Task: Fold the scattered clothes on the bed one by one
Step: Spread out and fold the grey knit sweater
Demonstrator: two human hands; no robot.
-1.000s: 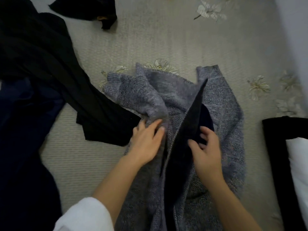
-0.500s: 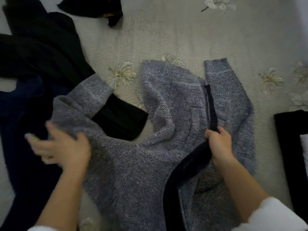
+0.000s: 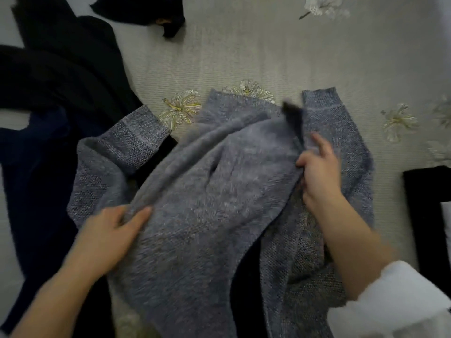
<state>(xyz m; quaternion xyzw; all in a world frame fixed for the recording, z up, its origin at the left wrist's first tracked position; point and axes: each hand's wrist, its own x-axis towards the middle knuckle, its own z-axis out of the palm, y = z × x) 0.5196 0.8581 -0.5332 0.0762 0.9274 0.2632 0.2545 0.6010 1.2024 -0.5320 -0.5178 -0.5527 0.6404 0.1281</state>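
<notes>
A grey knitted cardigan (image 3: pixel 207 191) with a black front band lies spread on the bed in front of me. My left hand (image 3: pixel 109 235) grips a fold of its left panel low on the left side. My right hand (image 3: pixel 319 172) holds the black-edged front border near the upper right, fingers curled round the cloth. One grey sleeve (image 3: pixel 131 140) reaches out to the upper left and another sleeve (image 3: pixel 327 111) points up at the right. The panel between my hands is blurred.
Black garments (image 3: pixel 61 69) and a dark navy one (image 3: pixel 36 179) lie piled at the left. Another black piece (image 3: pixel 151 11) sits at the top. A black-edged item (image 3: pixel 427 215) lies at the right. The beige flowered bedspread (image 3: pixel 268 45) shows beyond.
My left hand has come back from the far left toward the middle, bringing the left panel across the cardigan's front. My right hand moved up along the black band.
</notes>
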